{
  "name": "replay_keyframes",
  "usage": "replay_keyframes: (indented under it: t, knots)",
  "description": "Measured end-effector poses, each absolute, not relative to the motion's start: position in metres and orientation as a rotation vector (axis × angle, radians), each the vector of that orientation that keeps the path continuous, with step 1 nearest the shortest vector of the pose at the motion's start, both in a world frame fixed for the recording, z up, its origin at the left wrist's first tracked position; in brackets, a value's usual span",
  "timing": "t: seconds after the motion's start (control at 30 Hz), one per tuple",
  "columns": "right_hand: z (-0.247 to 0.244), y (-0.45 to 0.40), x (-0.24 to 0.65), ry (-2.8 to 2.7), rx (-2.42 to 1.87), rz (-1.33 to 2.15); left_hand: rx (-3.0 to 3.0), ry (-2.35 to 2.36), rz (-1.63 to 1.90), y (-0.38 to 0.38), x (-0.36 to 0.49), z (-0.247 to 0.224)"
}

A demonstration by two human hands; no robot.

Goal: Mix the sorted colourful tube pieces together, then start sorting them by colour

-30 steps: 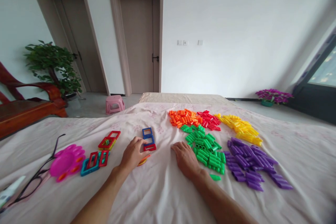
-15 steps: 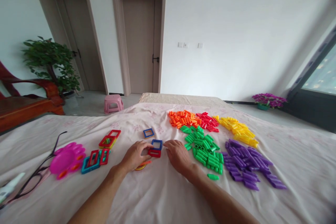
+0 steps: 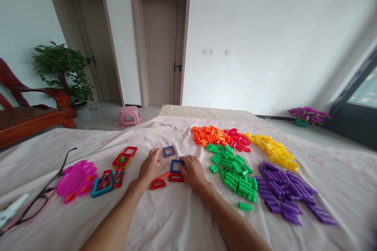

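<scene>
My left hand (image 3: 150, 165) hovers just left of a blue square magnetic tile (image 3: 169, 151), its thumb and fingers apart with nothing seen between them. At the right edge of a second blue square tile (image 3: 176, 161), the fingers of my right hand (image 3: 192, 171) are curled onto the frame. A red rectangular tile (image 3: 176, 179) lies directly against the near side of that square. Left of it rests a red half-round tile (image 3: 158, 183), with a thin orange piece (image 3: 165, 175) behind it.
Red tiles (image 3: 130, 150) and a teal tile (image 3: 101, 191) lie at left, beside a pink palette (image 3: 73, 180) and glasses (image 3: 44, 196). On the right are piles of green tubes (image 3: 244, 184), purple tubes (image 3: 282, 192), orange tubes (image 3: 209, 135), red tubes (image 3: 237, 140) and yellow tubes (image 3: 273, 149).
My left hand has let go of the red rectangular tile and moved up toward the farther blue square. My right hand has come onto the nearer blue square. The red half-round tile is now uncovered.
</scene>
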State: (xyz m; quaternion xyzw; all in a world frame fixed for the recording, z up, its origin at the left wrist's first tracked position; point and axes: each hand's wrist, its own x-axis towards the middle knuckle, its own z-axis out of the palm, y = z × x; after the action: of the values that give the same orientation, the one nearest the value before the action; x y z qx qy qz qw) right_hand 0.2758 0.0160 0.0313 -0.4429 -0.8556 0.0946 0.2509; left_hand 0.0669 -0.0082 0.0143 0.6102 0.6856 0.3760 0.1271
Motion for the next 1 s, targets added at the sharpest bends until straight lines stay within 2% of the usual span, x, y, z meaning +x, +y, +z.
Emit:
replay_keyframes:
  t: [0.27,0.63,1.0]
  knots:
    - [0.028,0.016,0.277,-2.101,-1.142,0.472,1.853,2.092,0.904,0.017,0.081,0.025]
    - [0.017,0.035,0.28,-1.659,-1.164,0.846,1.661,1.98,1.084,0.01,0.077,0.029]
    - [0.016,0.035,0.281,-1.59,-1.084,0.907,1.524,1.722,1.236,0.009,0.085,0.026]
